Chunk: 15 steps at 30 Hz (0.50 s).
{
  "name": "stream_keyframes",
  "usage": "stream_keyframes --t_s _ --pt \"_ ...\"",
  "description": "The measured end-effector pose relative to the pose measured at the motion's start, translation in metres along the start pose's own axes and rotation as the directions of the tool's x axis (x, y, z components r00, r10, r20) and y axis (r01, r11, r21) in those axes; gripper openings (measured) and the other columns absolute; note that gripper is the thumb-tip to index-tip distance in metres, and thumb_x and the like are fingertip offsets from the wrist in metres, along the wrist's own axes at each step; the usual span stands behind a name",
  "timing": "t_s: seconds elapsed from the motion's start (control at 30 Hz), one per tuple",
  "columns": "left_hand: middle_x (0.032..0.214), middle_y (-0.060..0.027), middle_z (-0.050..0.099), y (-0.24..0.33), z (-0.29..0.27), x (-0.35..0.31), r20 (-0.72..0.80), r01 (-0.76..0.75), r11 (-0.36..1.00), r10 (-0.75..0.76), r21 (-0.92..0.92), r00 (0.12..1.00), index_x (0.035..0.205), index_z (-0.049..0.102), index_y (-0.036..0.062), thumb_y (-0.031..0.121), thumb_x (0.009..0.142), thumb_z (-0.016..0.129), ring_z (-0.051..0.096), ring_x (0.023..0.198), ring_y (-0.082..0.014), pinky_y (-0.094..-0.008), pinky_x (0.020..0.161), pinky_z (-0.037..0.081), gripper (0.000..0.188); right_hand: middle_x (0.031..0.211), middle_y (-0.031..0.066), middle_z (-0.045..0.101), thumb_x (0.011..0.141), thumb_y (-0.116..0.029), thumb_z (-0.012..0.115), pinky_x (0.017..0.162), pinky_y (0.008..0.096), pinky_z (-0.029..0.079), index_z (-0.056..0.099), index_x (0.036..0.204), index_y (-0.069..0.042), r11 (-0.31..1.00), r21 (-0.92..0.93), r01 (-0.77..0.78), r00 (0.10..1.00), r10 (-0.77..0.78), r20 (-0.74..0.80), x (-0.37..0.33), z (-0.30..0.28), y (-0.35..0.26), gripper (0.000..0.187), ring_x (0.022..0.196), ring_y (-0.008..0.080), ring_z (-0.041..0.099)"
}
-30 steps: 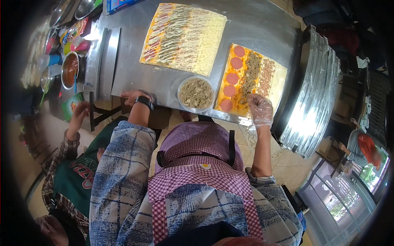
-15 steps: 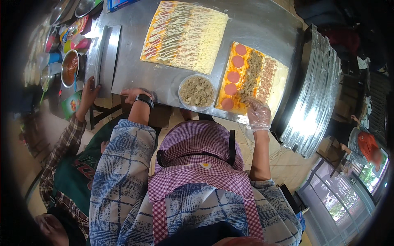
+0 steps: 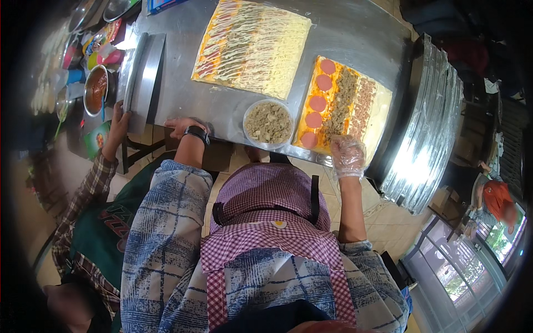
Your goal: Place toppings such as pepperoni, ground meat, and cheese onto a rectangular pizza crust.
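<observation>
My right hand (image 3: 348, 153), in a clear plastic glove, is over the near end of a small rectangular pizza (image 3: 380, 110). Its fingers curl down by the brown minced-meat strip (image 3: 343, 100); whatever they hold is hidden. Pepperoni slices (image 3: 317, 104) line the pizza's left side, and reddish bits (image 3: 363, 105) form another strip. Left of this pizza stands a round tub of minced meat (image 3: 268, 123). My bare left hand (image 3: 186, 127), with a watch on the wrist, rests on the table's front edge, fingers extended and holding nothing.
A larger pizza (image 3: 252, 47) with sauce drizzle lies farther back on the metal table (image 3: 175, 66). Stacked metal trays (image 3: 425, 127) stand at right. At left, a co-worker's hand (image 3: 116, 127) is beside a metal strip (image 3: 147, 77), near a bowl of red sauce (image 3: 97, 91).
My right hand has drawn in its fingers and shifted slightly left at the pizza's near end. My left hand stays on the table edge. The co-worker's hand has moved slightly.
</observation>
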<state>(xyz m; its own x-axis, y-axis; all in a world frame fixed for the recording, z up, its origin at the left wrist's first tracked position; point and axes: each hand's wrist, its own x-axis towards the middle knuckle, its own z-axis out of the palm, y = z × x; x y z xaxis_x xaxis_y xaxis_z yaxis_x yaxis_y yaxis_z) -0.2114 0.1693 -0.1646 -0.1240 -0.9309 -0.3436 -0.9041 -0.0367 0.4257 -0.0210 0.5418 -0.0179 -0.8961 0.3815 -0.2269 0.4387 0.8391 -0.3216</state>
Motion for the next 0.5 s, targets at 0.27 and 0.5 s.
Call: stream_keyframes --t_s 0.27,0.5 --pt "0.124 -0.0157 0.046 0.006 -0.013 -0.032 -0.022 -0.134 0.989 0.136 0.059 0.990 0.132 0.025 0.0109 0.033 0.087 0.046 0.051 0.109 -0.0293 -0.0429 0.083 0.048 0.055 0.085 0.0100 0.063 0.072 -0.011 0.064 0.068 0.0330 0.050 0.066 0.085 -0.010 0.963 0.266 0.041 0.969 0.026 -0.247 0.015 -0.017 -0.027 0.013 0.077 0.0254 0.061" --pt "0.125 -0.0155 0.045 0.020 -0.026 -0.056 -0.028 -0.102 0.994 0.101 -0.033 0.994 0.132 0.026 0.0104 0.036 0.087 0.043 0.050 0.110 -0.0300 -0.0435 0.084 0.047 0.054 0.102 0.0141 0.060 0.076 -0.008 0.054 0.071 0.0325 0.051 0.059 0.104 -0.004 0.755 0.212 0.621 0.783 -0.583 -0.216 0.027 0.005 -0.108 0.028 0.083 0.0267 0.062"
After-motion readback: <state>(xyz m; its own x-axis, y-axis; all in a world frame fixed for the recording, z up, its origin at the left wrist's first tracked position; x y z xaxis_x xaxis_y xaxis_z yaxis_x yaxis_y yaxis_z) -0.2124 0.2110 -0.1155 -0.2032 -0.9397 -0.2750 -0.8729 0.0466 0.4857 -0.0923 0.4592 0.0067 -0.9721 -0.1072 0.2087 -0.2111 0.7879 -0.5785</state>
